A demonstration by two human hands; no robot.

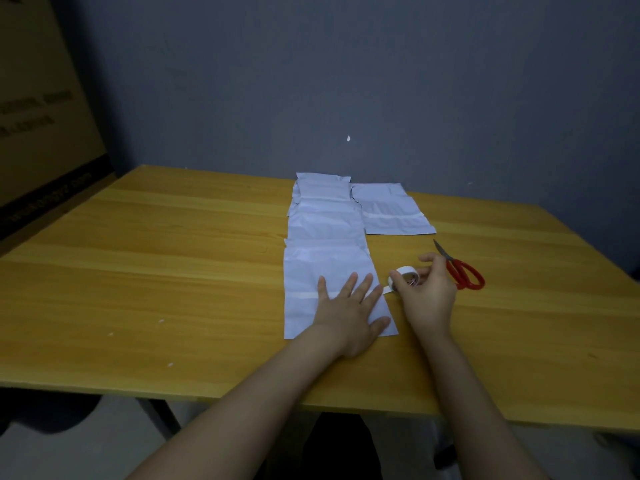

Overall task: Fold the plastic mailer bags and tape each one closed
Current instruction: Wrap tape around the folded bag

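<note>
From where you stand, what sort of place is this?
Probably a makeshift packing room: a plain wooden table holding white mailers, tape and scissors, with a big cardboard box against a bare grey wall.

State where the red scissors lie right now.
In the head view, the red scissors lie on the table at right, just beyond the right hand holding the tape roll.
</note>
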